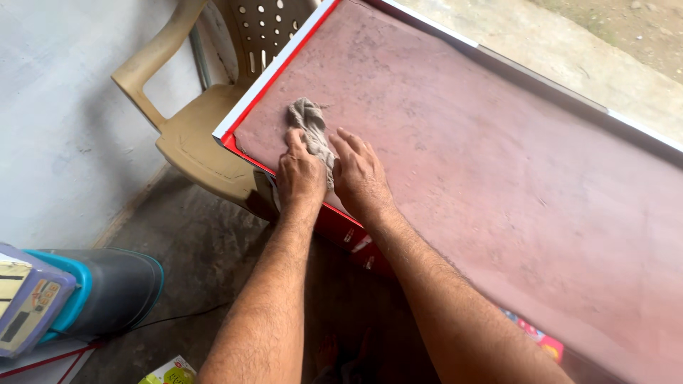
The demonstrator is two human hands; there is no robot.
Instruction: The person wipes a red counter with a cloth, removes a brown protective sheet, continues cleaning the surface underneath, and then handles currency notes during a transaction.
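A crumpled grey cloth [310, 126] lies on the dusty reddish-brown top of a long counter [498, 185] near its left corner. My left hand [299, 173] presses flat on the cloth's left side with the thumb along its edge. My right hand [360, 174] rests palm down beside it, fingers spread, touching the cloth's right edge. Both forearms reach in from the bottom of the view over the counter's red front edge.
A beige plastic chair [192, 121] stands tucked against the counter's left end, by a pale wall [64, 128]. A blue and dark grey appliance [92, 291] sits on the floor at lower left. Bare ground lies beyond the counter's far edge.
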